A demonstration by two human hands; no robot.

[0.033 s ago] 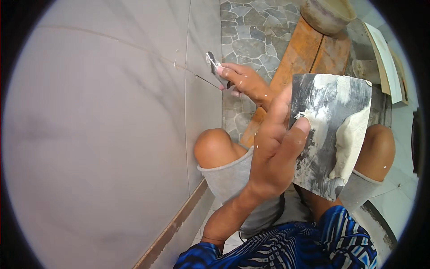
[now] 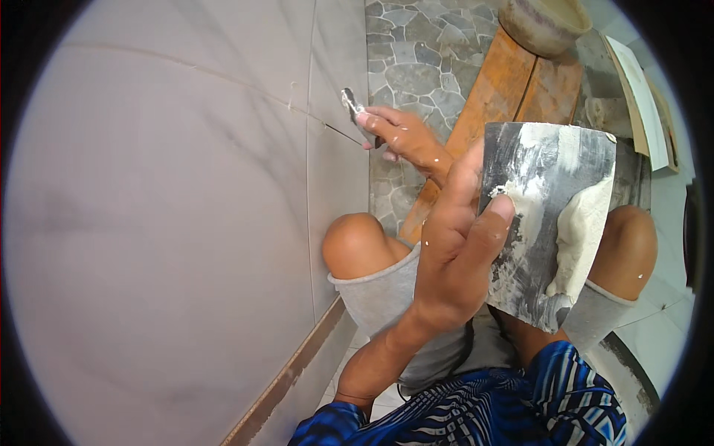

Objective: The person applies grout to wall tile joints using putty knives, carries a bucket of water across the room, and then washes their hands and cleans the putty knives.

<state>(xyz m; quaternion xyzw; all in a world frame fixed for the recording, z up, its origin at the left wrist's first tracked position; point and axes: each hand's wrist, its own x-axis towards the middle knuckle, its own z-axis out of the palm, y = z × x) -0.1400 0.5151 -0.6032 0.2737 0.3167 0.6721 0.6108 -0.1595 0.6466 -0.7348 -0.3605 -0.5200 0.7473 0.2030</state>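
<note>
My left hand (image 2: pixel 454 267) grips a dark, flat plate (image 2: pixel 535 163) smeared with off-white paste, a thick lump (image 2: pixel 580 230) along its right side, thumb on its face. Beyond it, my right hand (image 2: pixel 401 137) holds a small tool (image 2: pixel 349 100) with a paste-smeared end pointing up and a thin blade reaching toward the pale tiled wall (image 2: pixel 186 186). The blade is at a thin horizontal joint (image 2: pixel 320 121); whether it touches is hard to tell.
My bent knees in grey shorts are below. Orange-brown planks (image 2: pixel 483 82) hold a dirty bucket (image 2: pixel 543 22) at the back. Behind them lies stone-patterned floor (image 2: pixel 409 52). Pale boards (image 2: pixel 639 104) lean at the right, and a brown strip (image 2: pixel 297 357) runs along the wall's lower part.
My right hand and its tool have shifted very slightly left along the wall. My left hand and the plate are nearly unchanged.
</note>
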